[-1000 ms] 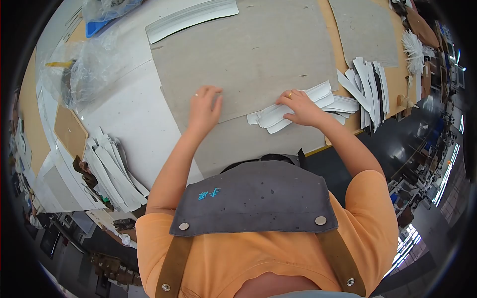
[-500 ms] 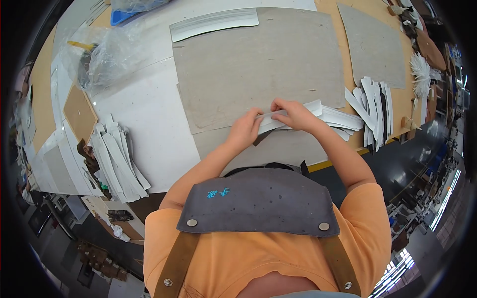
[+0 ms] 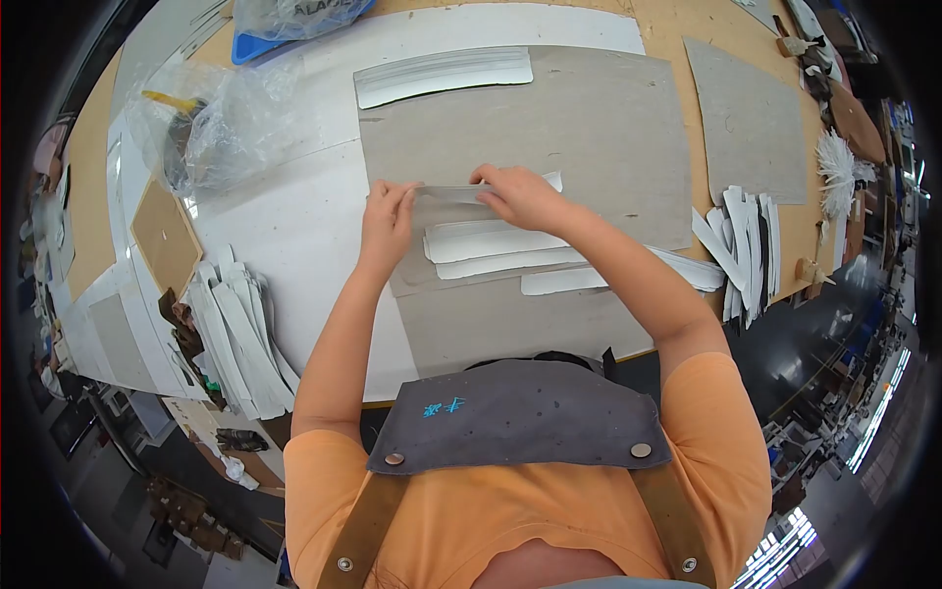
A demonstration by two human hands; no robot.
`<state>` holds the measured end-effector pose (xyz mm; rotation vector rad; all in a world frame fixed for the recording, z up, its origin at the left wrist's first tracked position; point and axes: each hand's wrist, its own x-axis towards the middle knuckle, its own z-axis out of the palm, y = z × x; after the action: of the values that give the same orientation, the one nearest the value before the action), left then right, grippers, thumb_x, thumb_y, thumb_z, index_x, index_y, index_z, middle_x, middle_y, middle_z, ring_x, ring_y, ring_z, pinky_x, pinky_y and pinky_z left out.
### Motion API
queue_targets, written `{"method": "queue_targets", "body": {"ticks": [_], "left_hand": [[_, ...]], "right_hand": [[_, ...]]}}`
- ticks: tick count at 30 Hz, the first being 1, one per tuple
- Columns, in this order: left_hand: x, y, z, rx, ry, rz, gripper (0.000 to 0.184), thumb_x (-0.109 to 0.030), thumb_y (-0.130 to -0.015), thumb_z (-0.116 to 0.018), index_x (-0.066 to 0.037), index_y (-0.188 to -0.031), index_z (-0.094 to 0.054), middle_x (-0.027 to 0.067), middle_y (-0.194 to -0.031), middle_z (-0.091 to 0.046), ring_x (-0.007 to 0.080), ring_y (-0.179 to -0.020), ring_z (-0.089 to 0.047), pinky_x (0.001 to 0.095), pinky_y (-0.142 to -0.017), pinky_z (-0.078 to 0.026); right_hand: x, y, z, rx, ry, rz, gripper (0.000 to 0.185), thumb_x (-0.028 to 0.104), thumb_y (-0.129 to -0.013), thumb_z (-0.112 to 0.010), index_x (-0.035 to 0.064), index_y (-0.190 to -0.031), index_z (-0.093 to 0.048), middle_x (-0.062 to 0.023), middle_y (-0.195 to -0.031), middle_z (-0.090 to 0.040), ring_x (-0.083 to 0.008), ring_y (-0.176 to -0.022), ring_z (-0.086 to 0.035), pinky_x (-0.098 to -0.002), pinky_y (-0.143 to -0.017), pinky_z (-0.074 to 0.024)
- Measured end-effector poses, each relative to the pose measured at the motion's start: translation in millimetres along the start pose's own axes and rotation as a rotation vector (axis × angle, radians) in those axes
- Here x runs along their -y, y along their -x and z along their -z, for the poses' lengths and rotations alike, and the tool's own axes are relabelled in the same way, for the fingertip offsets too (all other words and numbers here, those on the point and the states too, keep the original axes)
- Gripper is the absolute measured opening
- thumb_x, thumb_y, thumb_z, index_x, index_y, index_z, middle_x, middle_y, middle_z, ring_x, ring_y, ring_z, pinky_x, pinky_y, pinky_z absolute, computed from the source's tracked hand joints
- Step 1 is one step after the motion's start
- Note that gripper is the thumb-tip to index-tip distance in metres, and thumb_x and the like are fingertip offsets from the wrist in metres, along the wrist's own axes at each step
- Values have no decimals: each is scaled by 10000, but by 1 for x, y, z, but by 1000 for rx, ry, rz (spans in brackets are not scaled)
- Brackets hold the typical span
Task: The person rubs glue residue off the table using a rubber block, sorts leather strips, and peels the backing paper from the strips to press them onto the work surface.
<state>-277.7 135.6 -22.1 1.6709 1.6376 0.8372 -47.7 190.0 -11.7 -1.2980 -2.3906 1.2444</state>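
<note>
A thin grey-white strip (image 3: 449, 194) stretches between my two hands above the large grey board. My left hand (image 3: 390, 224) pinches its left end. Fingers and thumb of my right hand (image 3: 525, 198) close on it farther right, and a white end shows beyond that hand. Just below lie several loose white strips (image 3: 500, 245), partly covered by my right forearm. A row of overlapping strips (image 3: 446, 77) rests along the board's far edge. Whether the strips are leather or card I cannot tell.
The grey board (image 3: 608, 128) lies on a white-topped table (image 3: 304, 226). Bundles of strips stand at the left (image 3: 235, 339) and right (image 3: 751, 245). Clear plastic bags (image 3: 231, 133) sit at the far left, a smaller grey sheet (image 3: 746, 128) at the far right.
Both hands have moved away from me and apart, the left one leftward, now with a strip held between them. The loose strips near me are uncovered and spread on the board.
</note>
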Motion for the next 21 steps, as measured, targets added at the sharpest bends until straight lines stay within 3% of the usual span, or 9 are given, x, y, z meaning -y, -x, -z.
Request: {"method": "queue_targets", "body": {"ticks": [1, 4, 7, 10, 13, 16, 21], "left_hand": [[3, -8, 3, -13, 89, 100, 135, -95, -864, -552, -68, -953, -650, 89, -894, -544, 171, -698, -489, 281, -617, -398], [16, -33, 11, -110, 45, 116, 142, -103, -877, -542, -64, -969, -643, 67, -820, -524, 146, -657, -456, 255, -592, -387], [27, -57, 14, -141, 33, 92, 153, -107, -867, -553, -58, -988, -632, 59, -781, -523, 154, -642, -456, 267, -596, -392], [38, -84, 14, -156, -25, 35, 160, -115, -860, -563, -49, -992, -625, 66, -796, -547, 154, -649, -468, 273, -597, -394], [43, -108, 15, -149, -77, 138, 175, -101, -858, -554, -44, -1013, -613, 75, -823, -566, 160, -673, -493, 282, -626, -415], [49, -124, 11, -202, 0, 173, 185, -89, -858, -544, -45, -1028, -600, 75, -828, -567, 168, -695, -510, 291, -665, -433], [54, -134, 12, -202, -104, 233, 191, -100, -852, -554, -37, -1033, -552, 83, -827, -571, 190, -715, -539, 311, -689, -449]], "right_hand": [[-13, -1, 6, -18, 8, 9, 156, 192, -867, -538, 60, -939, -577, -135, -842, -622, -326, -812, -580, -416, -693, -451], [-39, -8, 40, -85, -36, -68, 176, 204, -859, -555, 50, -938, -587, -137, -861, -634, -321, -819, -588, -398, -700, -455], [-59, -15, 67, -192, -134, -134, 197, 188, -860, -577, 32, -977, -602, -56, -816, -625, -176, -751, -555, -309, -681, -441], [-69, -31, 82, -237, -228, -266, 213, 196, -858, -594, 35, -994, -621, -1, -810, -596, -93, -749, -505, -256, -675, -429], [-91, -53, 80, -337, -408, -302, 209, 193, -862, -590, 33, -990, -631, 6, -827, -581, -75, -748, -494, -228, -664, -417], [-99, -66, 79, -428, -388, -313, 205, 192, -846, -591, 38, -970, -642, -35, -793, -588, -114, -678, -501, -254, -632, -427], [-97, -78, 81, -442, -340, -368, 210, 202, -832, -603, 28, -945, -630, -46, -810, -607, -134, -742, -558, -269, -668, -454]]}}
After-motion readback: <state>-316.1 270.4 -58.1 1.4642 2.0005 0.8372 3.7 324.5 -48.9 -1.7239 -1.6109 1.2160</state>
